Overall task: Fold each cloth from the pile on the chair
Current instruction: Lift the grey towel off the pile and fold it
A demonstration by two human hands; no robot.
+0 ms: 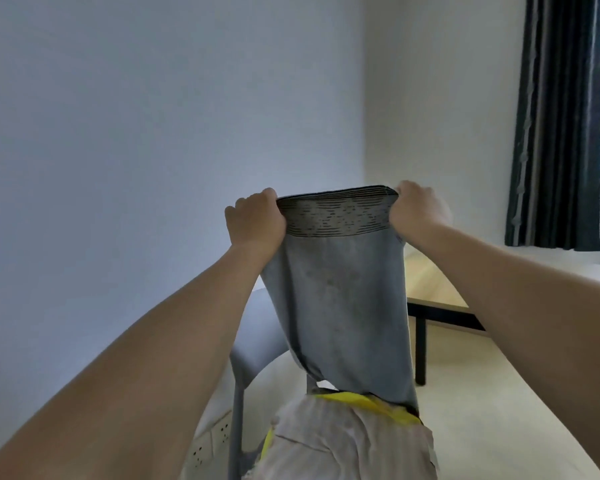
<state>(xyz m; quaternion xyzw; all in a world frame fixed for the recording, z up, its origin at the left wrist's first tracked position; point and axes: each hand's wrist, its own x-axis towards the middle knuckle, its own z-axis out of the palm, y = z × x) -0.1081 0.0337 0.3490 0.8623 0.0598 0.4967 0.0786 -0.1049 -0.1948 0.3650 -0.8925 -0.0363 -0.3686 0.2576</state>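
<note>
I hold up a grey-blue cloth (340, 306) with a dark patterned elastic band along its top edge. My left hand (253, 223) grips the band's left end and my right hand (416, 213) grips its right end, stretching it between them at chest height. The cloth hangs straight down, its lower end touching the pile (347, 441) on the grey chair (257, 358). A whitish striped cloth lies on top of that pile, and a yellow cloth (371, 403) peeks out beneath it.
A wooden table with black legs (430, 289) stands to the right behind the chair. Dark curtains (561, 126) hang by a window at the far right. White wall sockets (208, 441) sit low on the left wall. Light floor stretches to the right.
</note>
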